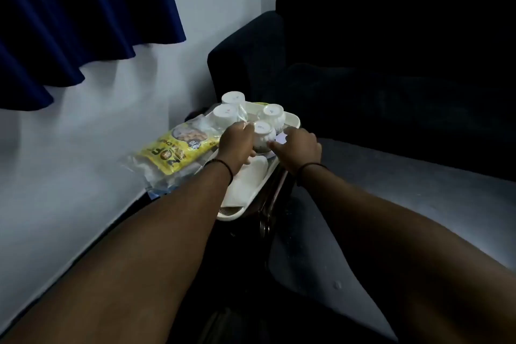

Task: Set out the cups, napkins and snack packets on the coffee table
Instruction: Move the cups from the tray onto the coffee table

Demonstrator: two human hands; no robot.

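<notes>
A cream tray (252,198) rests on a small dark side table. Several white cups stand upside down on it; the nearest cup (264,135) sits between my two hands. My left hand (236,146) touches the cup's left side, fingers curled down toward the tray. My right hand (297,148) reaches in from the right, its thumb against the cup's base. White napkins (248,179) lie folded on the tray's near half. A yellow snack packet (178,149) lies atop clear packets at the tray's left edge. Whether either hand grips the cup is unclear.
A dark sofa (391,64) fills the right and back. A grey-topped coffee table (377,204) lies under my right forearm. A white wall and a blue curtain (69,22) are on the left. The side table (268,204) is wedged between wall and sofa.
</notes>
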